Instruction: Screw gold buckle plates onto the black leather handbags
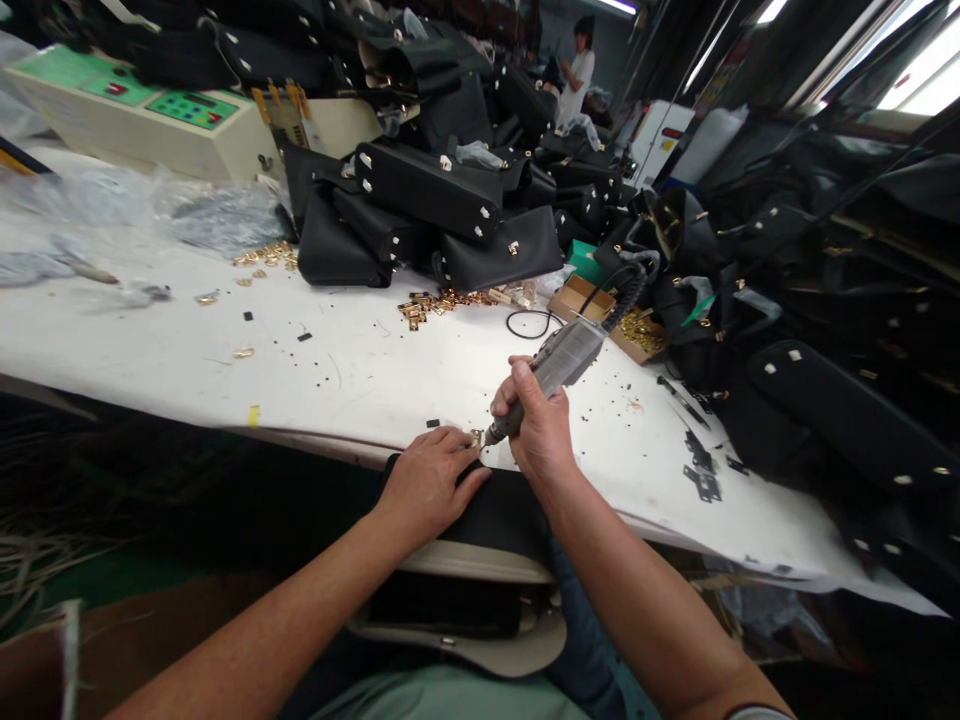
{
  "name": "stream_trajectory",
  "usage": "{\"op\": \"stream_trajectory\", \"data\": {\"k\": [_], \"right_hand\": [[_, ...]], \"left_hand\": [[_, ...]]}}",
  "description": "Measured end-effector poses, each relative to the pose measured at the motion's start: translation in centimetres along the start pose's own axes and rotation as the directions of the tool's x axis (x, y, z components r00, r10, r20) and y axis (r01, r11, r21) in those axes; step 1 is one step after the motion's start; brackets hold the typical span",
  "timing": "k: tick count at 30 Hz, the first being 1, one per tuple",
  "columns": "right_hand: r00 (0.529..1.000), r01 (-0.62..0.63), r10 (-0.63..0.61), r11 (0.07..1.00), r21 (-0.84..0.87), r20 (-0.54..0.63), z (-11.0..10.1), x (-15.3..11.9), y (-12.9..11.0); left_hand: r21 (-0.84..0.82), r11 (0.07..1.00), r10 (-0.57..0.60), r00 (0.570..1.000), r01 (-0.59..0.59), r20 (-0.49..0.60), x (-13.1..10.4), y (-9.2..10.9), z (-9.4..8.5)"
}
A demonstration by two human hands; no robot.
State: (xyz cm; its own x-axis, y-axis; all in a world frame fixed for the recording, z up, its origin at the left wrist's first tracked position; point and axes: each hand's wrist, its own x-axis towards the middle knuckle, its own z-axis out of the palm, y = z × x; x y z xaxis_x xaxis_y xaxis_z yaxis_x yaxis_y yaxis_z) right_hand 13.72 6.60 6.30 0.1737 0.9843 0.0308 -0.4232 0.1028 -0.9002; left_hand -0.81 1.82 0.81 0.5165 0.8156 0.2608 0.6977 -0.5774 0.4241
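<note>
In my right hand [541, 425] is a grey electric screwdriver [564, 362], gripped round its body and slanting down to the left. Its tip meets a small metal fitting [477, 438] on the edge of a black handbag [504, 515]. My left hand [431, 480] lies over that edge, thumb and fingers on either side of the fitting, holding the bag steady against the table's front edge. The bag rests at my lap, its light-coloured rim and dark opening facing me. The screw itself is too small to make out.
On the white table [360, 370] lie gold metal fittings [450, 300] and black scraps. Small boxes [637, 333] of gold parts stand right of the screwdriver. Black bags [427, 190] pile up behind, near a beige machine [142, 120]. A person [576, 75] stands far back.
</note>
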Motion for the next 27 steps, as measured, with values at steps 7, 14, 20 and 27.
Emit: {"op": "stream_trajectory", "data": {"k": [7,14,20,27], "right_hand": [[0.998,-0.057,0.057,0.998,0.019,-0.029,0.0,-0.8,0.3],[0.998,-0.055,0.056,0.998,0.013,-0.038,0.2,-0.9,0.7],[0.998,-0.052,0.052,0.999,0.005,-0.037,0.2,-1.0,0.6],[0.999,-0.034,0.034,0.999,-0.015,-0.031,0.4,-1.2,0.5]], "left_hand": [[-0.012,1.000,-0.011,1.000,0.011,-0.008,0.1,-0.1,0.2],[0.006,1.000,-0.009,1.000,0.009,-0.010,0.1,0.1,0.2],[0.015,1.000,-0.009,1.000,0.009,-0.017,0.2,0.1,0.1],[0.013,1.000,-0.010,1.000,0.009,0.007,0.2,0.1,-0.1]]}}
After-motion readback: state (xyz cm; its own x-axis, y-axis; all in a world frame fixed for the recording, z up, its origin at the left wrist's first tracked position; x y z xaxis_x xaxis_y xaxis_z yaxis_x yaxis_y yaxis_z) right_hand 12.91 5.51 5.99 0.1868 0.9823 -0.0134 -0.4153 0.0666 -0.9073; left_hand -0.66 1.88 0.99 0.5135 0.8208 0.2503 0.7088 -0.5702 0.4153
